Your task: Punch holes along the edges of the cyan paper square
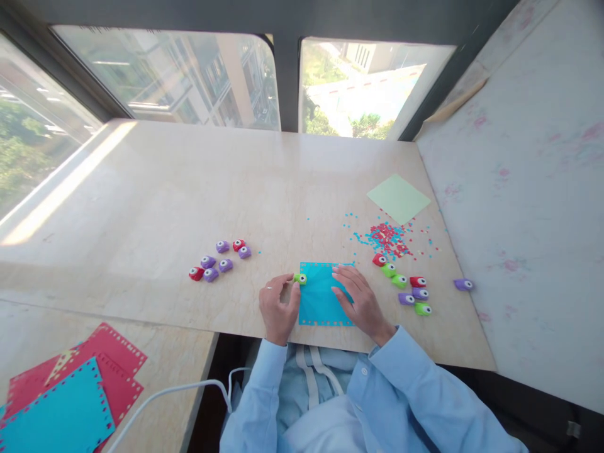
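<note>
Head view: near the worktop's (pixel 141 201) front edge, the left hand (pixel 278 309) pinches a green punch (pixel 300 278) clipped on the left edge of a blue sheet (pixel 321 296); the right hand (pixel 356 299) lies flat, fingers spread, pressing the sheet down. Right of it, a row of punches (pixel 406 286). Left, a punch cluster (pixel 219 258). Farther, scattered confetti (pixel 387 238) and a green sheet (pixel 399 198) toward the right edge.

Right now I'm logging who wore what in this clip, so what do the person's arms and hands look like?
Both arms are in long light blue sleeves with buttoned cuffs. The left hand and the right hand are bare, without gloves. A thin ring sits on one finger of the left hand.
</note>
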Motion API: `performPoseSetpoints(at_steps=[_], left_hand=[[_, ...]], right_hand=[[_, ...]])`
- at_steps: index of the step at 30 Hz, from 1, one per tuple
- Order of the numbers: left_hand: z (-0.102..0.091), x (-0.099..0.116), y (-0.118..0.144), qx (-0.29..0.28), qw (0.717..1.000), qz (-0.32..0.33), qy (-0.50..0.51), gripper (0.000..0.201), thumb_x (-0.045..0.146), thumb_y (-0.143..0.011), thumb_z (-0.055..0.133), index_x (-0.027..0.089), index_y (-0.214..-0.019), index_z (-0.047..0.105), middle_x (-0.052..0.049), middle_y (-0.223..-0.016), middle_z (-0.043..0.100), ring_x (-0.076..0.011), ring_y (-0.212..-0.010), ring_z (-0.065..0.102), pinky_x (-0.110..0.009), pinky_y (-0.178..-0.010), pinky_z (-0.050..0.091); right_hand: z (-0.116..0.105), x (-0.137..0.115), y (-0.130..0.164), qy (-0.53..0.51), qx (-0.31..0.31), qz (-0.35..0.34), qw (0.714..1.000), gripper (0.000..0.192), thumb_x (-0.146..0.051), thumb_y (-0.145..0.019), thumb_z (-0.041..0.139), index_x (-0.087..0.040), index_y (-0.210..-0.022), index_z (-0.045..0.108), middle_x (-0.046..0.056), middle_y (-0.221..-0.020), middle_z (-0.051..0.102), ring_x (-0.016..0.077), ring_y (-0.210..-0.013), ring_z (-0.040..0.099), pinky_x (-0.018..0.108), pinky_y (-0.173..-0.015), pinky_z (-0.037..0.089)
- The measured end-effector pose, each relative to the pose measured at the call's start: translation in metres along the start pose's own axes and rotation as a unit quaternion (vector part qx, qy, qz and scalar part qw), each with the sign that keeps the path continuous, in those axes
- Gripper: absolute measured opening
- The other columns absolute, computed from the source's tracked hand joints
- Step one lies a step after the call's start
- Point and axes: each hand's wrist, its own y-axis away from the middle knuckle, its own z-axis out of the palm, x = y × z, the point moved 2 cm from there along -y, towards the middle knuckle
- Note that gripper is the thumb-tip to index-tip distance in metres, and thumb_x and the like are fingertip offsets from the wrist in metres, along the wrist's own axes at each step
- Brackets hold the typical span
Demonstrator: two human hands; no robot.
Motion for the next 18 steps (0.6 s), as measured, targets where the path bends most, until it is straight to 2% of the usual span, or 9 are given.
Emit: performPoseSetpoints(at_steps=[6, 9, 13, 18], left_hand=[[0.0005, -0.0042, -0.0009, -0.009, 1.0, -0.007, 0.011, 0.017, 0.034, -0.089, 0.059, 0.021, -0.095, 0.068, -0.005, -0.093, 0.073, -0.0204, -0.082, 0.067, -0.037, -0.079, 0.049], [0.0006, -0.0064, -0.0016, -0.013, 1.0, 0.008, 0.011, 0.021, 0.034, -0.09, 0.059, 0.02, -0.103, 0.068, -0.007, -0.1, 0.073, -0.0202, -0.082, 0.068, -0.038, -0.08, 0.05], [0.0011, -0.0061, -0.0006, -0.049, 0.995, 0.084, -0.036, 0.03, 0.033, -0.092, 0.057, 0.023, -0.119, 0.065, -0.009, -0.122, 0.068, -0.0243, -0.101, 0.065, -0.042, -0.089, 0.048], [0.0011, -0.0057, 0.0027, -0.061, 0.989, 0.099, -0.091, 0.027, 0.03, -0.092, 0.055, 0.026, -0.114, 0.069, -0.006, -0.115, 0.071, -0.0265, -0.103, 0.063, -0.046, -0.091, 0.045]], right_hand=[[0.002, 0.0034, 0.0025, 0.031, 0.011, 0.014, 0.999, 0.033, -0.027, -0.096, 0.051, -0.02, -0.127, 0.061, 0.013, -0.127, 0.065, 0.0252, -0.125, 0.055, 0.05, -0.107, 0.045], [0.0044, 0.0031, 0.0014, 0.047, -0.022, -0.001, 0.999, 0.034, -0.03, -0.096, 0.053, -0.018, -0.126, 0.063, 0.013, -0.133, 0.062, 0.0265, -0.13, 0.051, 0.052, -0.11, 0.041], [0.0076, 0.0006, 0.0002, 0.066, -0.07, -0.021, 0.995, 0.035, -0.033, -0.094, 0.055, -0.02, -0.125, 0.064, 0.011, -0.14, 0.057, 0.0264, -0.136, 0.045, 0.052, -0.114, 0.034], [0.0098, -0.0022, -0.0004, 0.092, -0.103, -0.009, 0.99, 0.037, -0.033, -0.093, 0.056, -0.02, -0.127, 0.064, 0.012, -0.142, 0.055, 0.0278, -0.137, 0.044, 0.055, -0.115, 0.032]])
